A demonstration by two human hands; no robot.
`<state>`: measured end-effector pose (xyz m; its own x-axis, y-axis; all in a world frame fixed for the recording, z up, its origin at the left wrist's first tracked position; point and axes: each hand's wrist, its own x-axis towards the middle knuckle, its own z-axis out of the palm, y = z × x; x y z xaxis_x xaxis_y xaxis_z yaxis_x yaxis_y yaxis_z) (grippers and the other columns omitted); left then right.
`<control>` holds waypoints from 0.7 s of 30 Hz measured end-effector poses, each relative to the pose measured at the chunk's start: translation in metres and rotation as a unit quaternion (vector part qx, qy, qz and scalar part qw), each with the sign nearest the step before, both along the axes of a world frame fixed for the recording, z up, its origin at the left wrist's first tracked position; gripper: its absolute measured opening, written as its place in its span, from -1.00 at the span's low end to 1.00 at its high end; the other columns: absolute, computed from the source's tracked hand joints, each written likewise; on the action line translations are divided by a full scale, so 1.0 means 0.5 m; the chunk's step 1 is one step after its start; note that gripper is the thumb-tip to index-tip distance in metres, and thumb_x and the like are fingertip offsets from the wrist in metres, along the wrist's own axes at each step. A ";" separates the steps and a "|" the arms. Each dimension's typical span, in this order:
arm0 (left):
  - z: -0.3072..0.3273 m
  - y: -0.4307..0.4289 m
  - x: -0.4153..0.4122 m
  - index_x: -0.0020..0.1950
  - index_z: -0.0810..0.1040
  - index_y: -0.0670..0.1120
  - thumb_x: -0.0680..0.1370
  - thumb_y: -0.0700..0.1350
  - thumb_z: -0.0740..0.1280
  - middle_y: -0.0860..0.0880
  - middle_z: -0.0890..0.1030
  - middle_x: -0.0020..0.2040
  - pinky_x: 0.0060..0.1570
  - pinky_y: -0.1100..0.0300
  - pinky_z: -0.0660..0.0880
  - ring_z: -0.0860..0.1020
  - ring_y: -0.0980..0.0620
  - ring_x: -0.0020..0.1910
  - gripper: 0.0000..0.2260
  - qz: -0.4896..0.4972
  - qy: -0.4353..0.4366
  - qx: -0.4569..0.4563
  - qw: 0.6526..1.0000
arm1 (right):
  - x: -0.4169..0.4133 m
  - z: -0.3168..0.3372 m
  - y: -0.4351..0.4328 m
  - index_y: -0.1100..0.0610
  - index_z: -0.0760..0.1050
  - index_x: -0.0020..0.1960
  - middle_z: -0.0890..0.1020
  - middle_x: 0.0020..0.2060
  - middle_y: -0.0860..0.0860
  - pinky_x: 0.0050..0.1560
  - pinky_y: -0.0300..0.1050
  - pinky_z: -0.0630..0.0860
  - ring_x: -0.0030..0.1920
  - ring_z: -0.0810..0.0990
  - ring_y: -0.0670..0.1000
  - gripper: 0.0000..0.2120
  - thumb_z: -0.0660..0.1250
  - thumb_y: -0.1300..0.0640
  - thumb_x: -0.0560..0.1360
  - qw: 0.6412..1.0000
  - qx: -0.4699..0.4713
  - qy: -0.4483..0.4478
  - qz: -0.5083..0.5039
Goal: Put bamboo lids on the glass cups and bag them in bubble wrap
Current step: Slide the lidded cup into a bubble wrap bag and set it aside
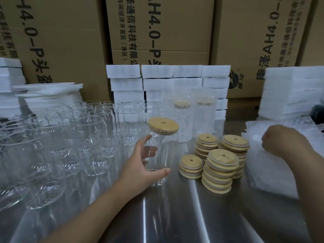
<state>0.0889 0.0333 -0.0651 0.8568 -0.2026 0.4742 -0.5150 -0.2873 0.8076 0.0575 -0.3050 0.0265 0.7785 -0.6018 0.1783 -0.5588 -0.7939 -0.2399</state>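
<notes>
**A lidded cup is held by the left hand**

The glass cup [163, 155] is held near the middle of the steel table [175, 216]. It is stood almost straight up, long way up and down, with its top tipped a little to the right. The mouth is pointed up and is closed by a bamboo lid [163, 125]. Whether its bottom touches the table cannot be told.

The cup is gripped by the left hand [140, 165], with the fingers spread wide round the glass and the thumb under its lower part.

Just to the right, four stacks of lids [219, 171] are piled. Behind them, two bagged cups [182, 116] are stood up. Many empty glasses [78, 137] are gathered on the left.

The right hand [280, 141] is held over the bubble wrap pile [266, 172]. Its fingers are turned away and hidden, so what they hold cannot be told.
</notes>
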 end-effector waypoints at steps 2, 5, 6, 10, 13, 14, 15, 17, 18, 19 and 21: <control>0.005 -0.001 -0.004 0.11 0.14 0.67 0.09 0.24 0.54 0.20 0.55 0.13 0.21 0.21 0.45 0.50 0.38 0.14 -0.21 -0.006 0.003 0.001 1.000 | 0.000 0.010 -0.003 0.18 0.56 0.11 0.56 0.03 0.20 0.15 0.11 0.49 0.05 0.53 0.25 -0.81 0.28 0.26 0.51 0.996 0.009 -0.092 0.003; 0.011 -0.002 -0.010 0.18 0.14 0.60 0.10 0.24 0.52 0.21 0.53 0.15 0.23 0.21 0.44 0.49 0.39 0.14 -0.20 -0.008 -0.002 -0.011 1.000 | -0.013 0.041 0.030 0.07 0.57 0.06 0.61 -0.06 0.14 0.08 0.25 0.51 -0.04 0.56 0.24 -0.85 0.31 0.23 0.53 0.966 -0.007 -0.253 0.055; 0.014 -0.003 -0.012 0.21 0.15 0.56 0.10 0.24 0.52 0.22 0.52 0.15 0.22 0.22 0.44 0.49 0.39 0.13 -0.19 -0.004 -0.009 -0.020 1.000 | -0.022 0.051 0.057 0.00 0.56 0.01 0.60 -0.11 0.05 0.01 0.23 0.54 -0.08 0.57 0.18 -0.87 0.31 0.20 0.53 0.946 -0.011 -0.310 0.093; 0.028 0.000 -0.021 0.31 0.13 0.45 0.13 0.23 0.51 0.23 0.51 0.16 0.21 0.20 0.46 0.50 0.35 0.14 -0.15 0.021 -0.050 -0.076 0.996 | -0.022 0.083 0.202 -0.09 0.54 -0.25 0.58 -0.29 -0.20 -0.24 -0.14 0.47 -0.28 0.53 -0.16 -0.79 0.39 0.19 0.48 0.837 0.172 -0.427 0.296; 0.038 0.005 -0.027 0.34 0.17 0.38 0.15 0.20 0.51 0.18 0.53 0.14 0.18 0.18 0.46 0.53 0.30 0.12 -0.16 0.049 -0.083 -0.128 0.987 | 0.030 0.050 0.294 -0.08 0.55 -0.25 0.59 -0.30 -0.18 -0.32 -0.31 0.40 -0.40 0.47 -0.27 -0.77 0.38 0.20 0.50 0.813 0.279 -0.367 0.355; 0.041 0.007 -0.028 0.36 0.18 0.34 0.16 0.19 0.51 0.16 0.53 0.14 0.18 0.19 0.45 0.53 0.29 0.13 -0.16 0.057 -0.095 -0.142 0.984 | 0.049 0.028 0.321 -0.06 0.54 -0.25 0.57 -0.30 -0.17 -0.31 -0.34 0.40 -0.38 0.47 -0.25 -0.77 0.37 0.23 0.50 0.810 0.301 -0.348 0.363; 0.043 0.009 -0.029 0.39 0.19 0.30 0.18 0.17 0.50 0.14 0.52 0.15 0.19 0.19 0.45 0.53 0.27 0.14 -0.15 0.064 -0.105 -0.155 0.980 | 0.065 0.004 0.346 -0.05 0.53 -0.25 0.56 -0.32 -0.16 -0.31 -0.36 0.40 -0.37 0.46 -0.22 -0.76 0.36 0.25 0.50 0.807 0.324 -0.329 0.369; 0.048 0.010 -0.032 0.43 0.20 0.21 0.19 0.15 0.50 0.11 0.51 0.16 0.19 0.19 0.47 0.52 0.23 0.18 -0.14 0.074 -0.122 -0.169 0.975 | 0.088 -0.048 0.379 -0.03 0.51 -0.28 0.53 -0.35 -0.15 -0.31 -0.38 0.39 -0.35 0.45 -0.20 -0.72 0.34 0.29 0.51 0.804 0.360 -0.288 0.376; 0.050 0.011 -0.033 0.43 0.19 0.21 0.20 0.14 0.50 0.10 0.51 0.17 0.20 0.20 0.48 0.51 0.21 0.19 -0.15 0.079 -0.130 -0.173 0.973 | 0.093 -0.071 0.390 -0.02 0.50 -0.28 0.53 -0.35 -0.14 -0.29 -0.36 0.40 -0.33 0.46 -0.18 -0.71 0.32 0.31 0.51 0.809 0.362 -0.261 0.383; 0.051 0.011 -0.034 0.41 0.19 0.23 0.21 0.13 0.50 0.09 0.50 0.18 0.22 0.18 0.47 0.51 0.20 0.20 -0.16 0.083 -0.138 -0.175 0.971 | 0.095 -0.090 0.397 -0.01 0.50 -0.27 0.55 -0.34 -0.12 -0.24 -0.30 0.42 -0.30 0.49 -0.15 -0.70 0.30 0.33 0.51 0.816 0.353 -0.230 0.397; 0.052 0.012 -0.035 0.38 0.18 0.28 0.22 0.12 0.52 0.09 0.50 0.18 0.26 0.08 0.47 0.51 0.19 0.21 -0.18 0.088 -0.148 -0.173 0.970 | 0.094 -0.111 0.404 -0.03 0.50 -0.24 0.58 -0.30 -0.11 -0.19 -0.20 0.45 -0.25 0.54 -0.11 -0.70 0.26 0.34 0.50 0.820 0.307 -0.160 0.456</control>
<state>0.0712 0.0393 -0.0388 0.6800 0.1498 0.7178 -0.7061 -0.1301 0.6960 0.1046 -0.1031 -0.0291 0.9273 0.1516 0.3422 0.3692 -0.5209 -0.7697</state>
